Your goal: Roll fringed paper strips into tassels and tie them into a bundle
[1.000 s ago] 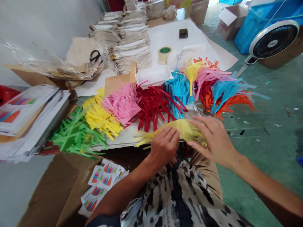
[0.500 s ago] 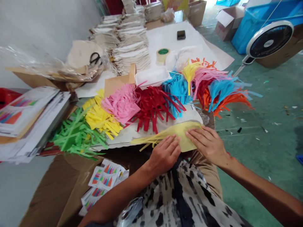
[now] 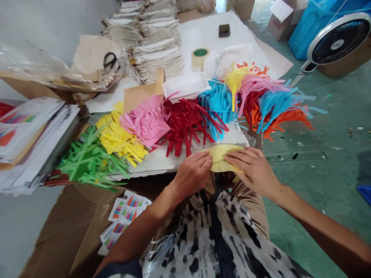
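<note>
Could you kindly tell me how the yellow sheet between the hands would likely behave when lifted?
The yellow sheet is probably floppy, since it curves between the left hand and right hand. It looks thin, so it is likely light.

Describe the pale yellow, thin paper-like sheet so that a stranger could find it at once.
Start at the white-covered table and follow it to the edge nearest the person. There, the left hand and the right hand hold the pale yellow, thin paper-like sheet. Unlike the bright yellow heap of strips, its visible middle is broad and uncut.
</note>
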A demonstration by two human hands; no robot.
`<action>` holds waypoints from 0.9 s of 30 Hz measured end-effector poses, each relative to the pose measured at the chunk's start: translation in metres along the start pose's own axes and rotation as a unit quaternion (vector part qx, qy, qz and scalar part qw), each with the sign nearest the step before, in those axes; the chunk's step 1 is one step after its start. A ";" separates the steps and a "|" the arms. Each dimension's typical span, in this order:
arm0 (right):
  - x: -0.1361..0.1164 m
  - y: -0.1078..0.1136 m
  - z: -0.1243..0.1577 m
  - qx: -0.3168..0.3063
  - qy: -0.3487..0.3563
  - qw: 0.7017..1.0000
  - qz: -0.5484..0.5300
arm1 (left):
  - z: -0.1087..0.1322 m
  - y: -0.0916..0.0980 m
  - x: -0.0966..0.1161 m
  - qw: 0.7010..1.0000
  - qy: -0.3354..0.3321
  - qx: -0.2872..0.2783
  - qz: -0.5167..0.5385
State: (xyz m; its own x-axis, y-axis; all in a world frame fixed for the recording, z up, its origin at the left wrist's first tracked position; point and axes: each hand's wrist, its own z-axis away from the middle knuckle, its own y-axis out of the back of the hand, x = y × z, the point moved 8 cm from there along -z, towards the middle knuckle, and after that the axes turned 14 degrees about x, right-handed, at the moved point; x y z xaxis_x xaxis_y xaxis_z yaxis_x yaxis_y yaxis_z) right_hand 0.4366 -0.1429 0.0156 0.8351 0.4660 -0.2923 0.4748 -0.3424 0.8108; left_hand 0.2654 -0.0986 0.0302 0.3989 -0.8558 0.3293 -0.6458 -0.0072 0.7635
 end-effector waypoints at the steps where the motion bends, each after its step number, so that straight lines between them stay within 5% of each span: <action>1: 0.002 0.001 -0.002 -0.001 -0.013 1.000 -0.003 | 0.000 0.002 -0.001 1.000 -0.001 0.002 0.004; 8: 0.015 0.007 -0.013 -0.029 -0.066 0.997 0.009 | 0.007 0.006 -0.013 0.990 0.113 0.043 0.071; 15: 0.043 -0.004 -0.026 -0.084 -0.204 0.975 -0.036 | 0.006 0.011 -0.043 0.960 0.276 0.046 0.025; 21: 0.045 -0.015 -0.037 -0.129 -0.193 0.969 0.088 | -0.006 0.004 -0.049 0.957 0.257 -0.009 -0.137; 27: 0.051 -0.022 -0.044 -0.192 -0.205 0.947 0.152 | -0.015 -0.001 -0.052 0.954 0.233 -0.043 -0.182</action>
State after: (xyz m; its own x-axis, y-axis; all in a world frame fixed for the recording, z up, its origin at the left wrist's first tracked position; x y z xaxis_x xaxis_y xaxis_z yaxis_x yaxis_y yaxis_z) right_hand 0.4563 -0.0762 0.0052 0.9923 0.0093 -0.1238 0.1242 -0.0508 0.9910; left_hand 0.2547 -0.0464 0.0203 0.8459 -0.4819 0.2286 -0.3609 -0.2016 0.9106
